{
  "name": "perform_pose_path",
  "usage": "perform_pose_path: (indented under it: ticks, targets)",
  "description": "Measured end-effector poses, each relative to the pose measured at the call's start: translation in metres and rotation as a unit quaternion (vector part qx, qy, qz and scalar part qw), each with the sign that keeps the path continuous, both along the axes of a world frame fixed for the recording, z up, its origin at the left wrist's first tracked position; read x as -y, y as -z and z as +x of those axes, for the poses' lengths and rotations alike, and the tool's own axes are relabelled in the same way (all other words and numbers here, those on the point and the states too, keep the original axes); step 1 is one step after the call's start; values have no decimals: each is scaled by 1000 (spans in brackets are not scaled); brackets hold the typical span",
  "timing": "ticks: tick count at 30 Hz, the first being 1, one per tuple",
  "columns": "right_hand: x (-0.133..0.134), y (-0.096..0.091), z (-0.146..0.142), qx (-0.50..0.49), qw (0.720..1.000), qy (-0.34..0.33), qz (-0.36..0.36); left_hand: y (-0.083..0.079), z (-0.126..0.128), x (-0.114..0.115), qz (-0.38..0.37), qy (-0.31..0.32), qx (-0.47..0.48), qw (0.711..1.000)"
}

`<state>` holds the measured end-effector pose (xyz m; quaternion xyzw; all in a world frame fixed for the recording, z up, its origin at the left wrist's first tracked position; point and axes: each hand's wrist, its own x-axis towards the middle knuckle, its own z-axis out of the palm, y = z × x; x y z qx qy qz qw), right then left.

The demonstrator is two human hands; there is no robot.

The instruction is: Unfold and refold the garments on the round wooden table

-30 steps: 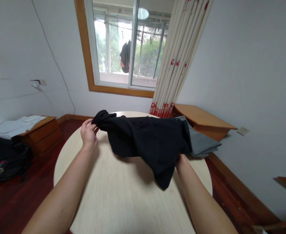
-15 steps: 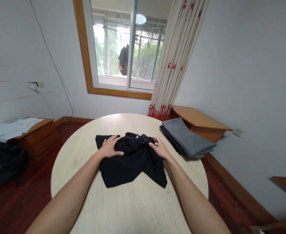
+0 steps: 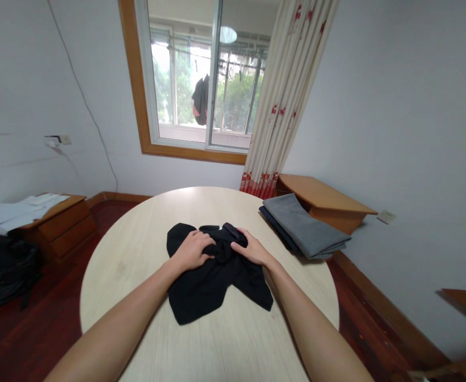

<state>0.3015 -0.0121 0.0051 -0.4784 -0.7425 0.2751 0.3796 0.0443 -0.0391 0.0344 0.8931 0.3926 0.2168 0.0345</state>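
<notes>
Left hand (image 3: 195,250) and right hand (image 3: 254,249) are gripping black cloth (image 3: 199,294).
It is lying bunched between them, folded grey cloth (image 3: 308,225) resting far right.

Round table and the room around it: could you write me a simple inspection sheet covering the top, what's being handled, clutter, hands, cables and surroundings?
Surface: pale round table, wood-grained.
Handled item: black cloth, crumpled, lying on the table.
Clutter: folded gray cloth on top of dark blue cloth, at the table's right side.
Hands: left hand and right hand both on the black cloth; whether either grips it is unclear.
Cables: thin cable down the left wall; white plug by a socket.
Surroundings: window and red-patterned curtain ahead; wooden drawers and dark bag at left.
</notes>
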Motion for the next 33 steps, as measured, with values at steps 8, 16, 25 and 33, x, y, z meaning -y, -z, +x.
perform_pose_path:
  ticks: [8, 16, 25, 33]
  targets:
    - [8, -10, -11, -109, 987, -101, -66, -1, 24, 20, 36, 84, 91, 992]
    - [7, -14, -16, -111, 993, -33, -23, 3, 24, 17, 12, 68, 72, 995]
    - [1, -25, 4, -195, 933, 251, 168, -3, 17, 18, -43, 4, 50, 998]
    - [4, -24, -2, -187, 930, 248, 196, -4, 24, 24, -77, -57, -103, 990]
